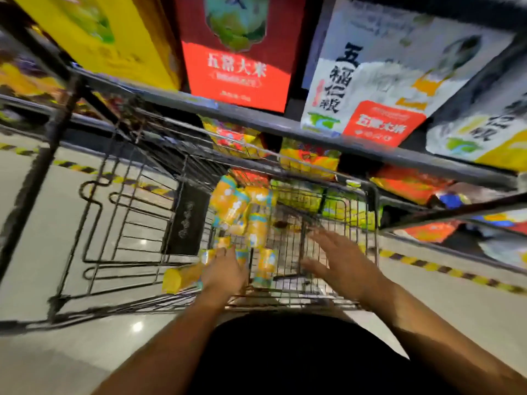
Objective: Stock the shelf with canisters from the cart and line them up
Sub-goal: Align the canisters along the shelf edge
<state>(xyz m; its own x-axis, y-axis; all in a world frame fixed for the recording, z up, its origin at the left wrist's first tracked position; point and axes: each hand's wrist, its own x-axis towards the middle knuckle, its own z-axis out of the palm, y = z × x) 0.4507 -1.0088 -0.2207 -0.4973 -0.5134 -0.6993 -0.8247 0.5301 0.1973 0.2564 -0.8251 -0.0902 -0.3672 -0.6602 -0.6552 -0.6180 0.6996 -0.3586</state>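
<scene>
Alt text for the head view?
Two bare hands reach into a wire shopping cart of yellow canisters: the right hand open and spread, the left hand at a sideways canister, hold unclear. Rice bags stand on the shelf above.

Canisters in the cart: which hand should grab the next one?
Left, probably: the left hand is at the canisters piled on that side, while the right hand is open over bare cart mesh.
</scene>
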